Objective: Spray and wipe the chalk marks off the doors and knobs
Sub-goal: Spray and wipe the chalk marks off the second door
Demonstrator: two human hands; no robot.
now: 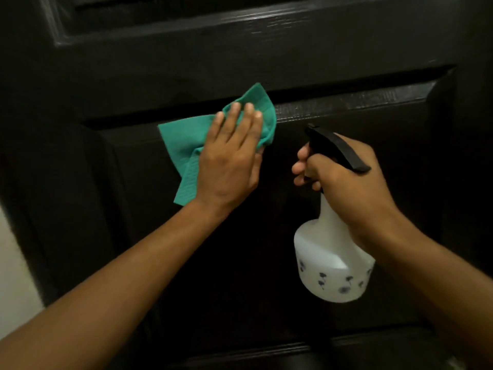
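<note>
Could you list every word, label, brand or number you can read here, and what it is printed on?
None can be read.
The spray bottle bears only small dark flower prints, with no lettering visible.
The green cloth and the dark door carry no text.

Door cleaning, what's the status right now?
Left hand presses green cloth flat on door. Right hand grips spray bottle. Nothing blocking.
</note>
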